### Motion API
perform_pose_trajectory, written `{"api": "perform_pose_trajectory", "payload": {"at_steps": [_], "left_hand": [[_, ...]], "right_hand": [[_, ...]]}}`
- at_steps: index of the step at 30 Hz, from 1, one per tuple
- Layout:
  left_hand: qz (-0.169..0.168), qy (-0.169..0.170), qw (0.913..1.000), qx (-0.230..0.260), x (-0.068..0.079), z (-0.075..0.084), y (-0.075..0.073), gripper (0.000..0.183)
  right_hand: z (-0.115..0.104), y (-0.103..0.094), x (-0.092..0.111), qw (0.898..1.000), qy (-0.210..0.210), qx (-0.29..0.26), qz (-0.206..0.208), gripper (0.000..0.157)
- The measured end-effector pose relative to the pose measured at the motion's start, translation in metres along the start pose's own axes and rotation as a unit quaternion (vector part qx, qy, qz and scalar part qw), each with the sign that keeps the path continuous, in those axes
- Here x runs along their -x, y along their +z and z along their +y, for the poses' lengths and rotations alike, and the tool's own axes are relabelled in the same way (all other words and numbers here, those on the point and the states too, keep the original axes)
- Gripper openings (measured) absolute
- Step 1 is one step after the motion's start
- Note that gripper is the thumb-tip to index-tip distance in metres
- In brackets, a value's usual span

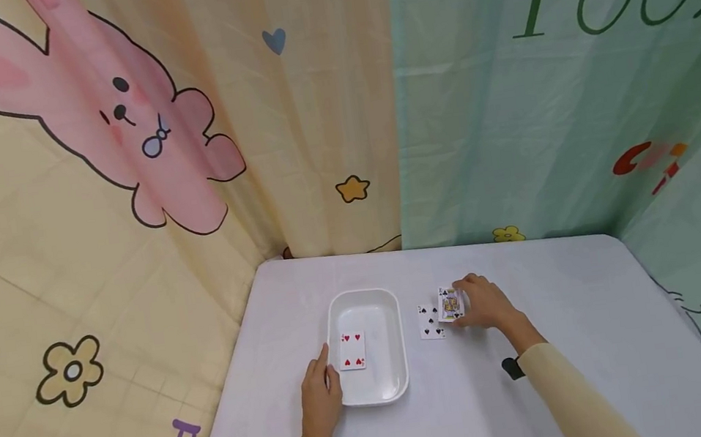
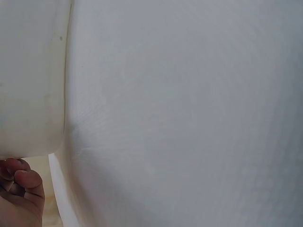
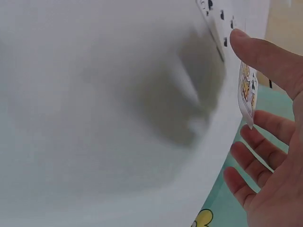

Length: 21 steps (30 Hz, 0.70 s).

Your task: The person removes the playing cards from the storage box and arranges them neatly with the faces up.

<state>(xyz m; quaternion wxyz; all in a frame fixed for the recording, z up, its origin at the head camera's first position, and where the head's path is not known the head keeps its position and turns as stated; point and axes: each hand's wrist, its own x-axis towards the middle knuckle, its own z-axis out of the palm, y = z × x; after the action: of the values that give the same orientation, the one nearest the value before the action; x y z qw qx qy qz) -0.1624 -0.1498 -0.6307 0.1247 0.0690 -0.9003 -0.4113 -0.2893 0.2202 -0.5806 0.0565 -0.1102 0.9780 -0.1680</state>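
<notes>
A white tray (image 1: 401, 381) lies on the table with a four of hearts (image 1: 352, 351) face up in its left part. My left hand (image 1: 319, 396) grips the tray's left wall, and the left wrist view shows curled fingers (image 2: 28, 179) against its side. To the right of the tray, my right hand (image 1: 484, 302) pinches a black-suited face card (image 1: 450, 304) between thumb and fingers. In the right wrist view this face card (image 3: 247, 90) is lifted and slightly bent. Beside it, partly covered in the head view, a spade number card (image 1: 430, 326) lies face up on the table.
A white cloth covers the table (image 1: 469, 409). Behind it hang a cream curtain (image 1: 311, 120) with a pink rabbit and a green curtain (image 1: 477, 120). The table's far edge meets these curtains.
</notes>
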Motion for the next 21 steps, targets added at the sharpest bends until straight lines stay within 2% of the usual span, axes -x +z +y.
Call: {"api": "perform_pose_trajectory", "payload": {"at_steps": [3,8,14,21], "left_hand": [[0.002,-0.003,1.0000,0.001,0.001,0.000,-0.001,0.048],[0.008,0.002,1.0000,0.005,0.000,0.001,-0.001,0.048],[0.003,0.004,1.0000,0.006,-0.001,0.000,0.001,0.049],[0.006,0.006,0.9999,0.006,0.000,-0.002,0.001,0.049]], "right_hand": [[0.009,0.007,0.004,1.000,-0.006,0.009,-0.010,0.087],[0.018,0.016,0.006,0.999,0.006,0.012,-0.032,0.088],[0.019,0.019,0.005,0.999,0.010,0.006,-0.044,0.083],[0.020,0.024,0.004,0.998,0.011,0.020,-0.053,0.085]]}}
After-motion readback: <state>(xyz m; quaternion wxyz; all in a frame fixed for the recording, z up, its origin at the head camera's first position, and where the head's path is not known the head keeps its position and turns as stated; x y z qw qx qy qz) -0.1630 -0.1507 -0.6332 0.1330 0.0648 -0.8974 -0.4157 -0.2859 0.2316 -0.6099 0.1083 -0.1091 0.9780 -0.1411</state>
